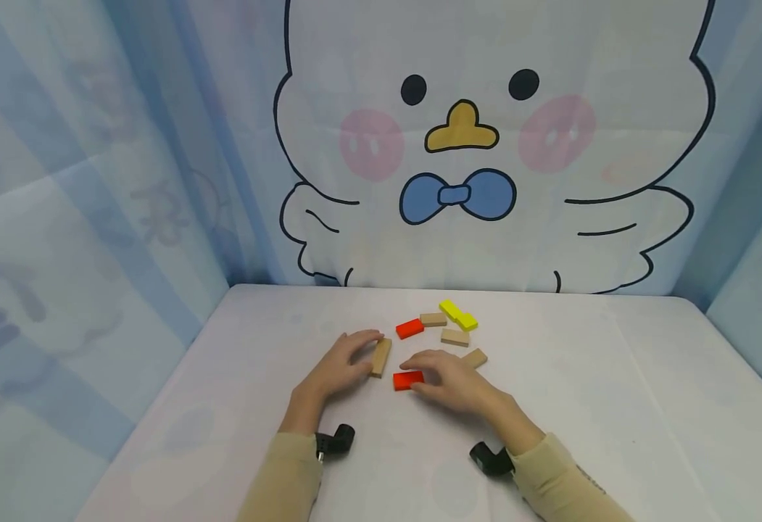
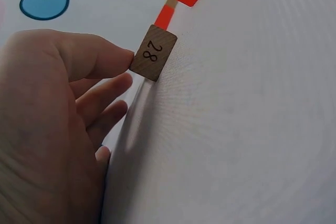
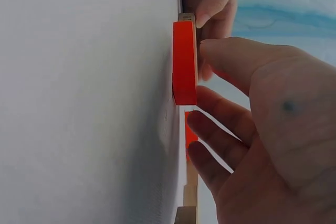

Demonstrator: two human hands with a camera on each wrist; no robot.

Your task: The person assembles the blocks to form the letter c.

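- Gripping wooden block (image 1: 381,359) with left hand (image 1: 336,368), fingers curved to both ends.
- Reaching over near red block (image 1: 404,381) with right hand (image 1: 455,383), fingers parted, contact unclear.
- Leaving narrow gap between those blocks.
- Beyond: far red block (image 1: 410,329), yellow blocks (image 1: 449,310).
- Wide desk (image 1: 615,384) room both sides.
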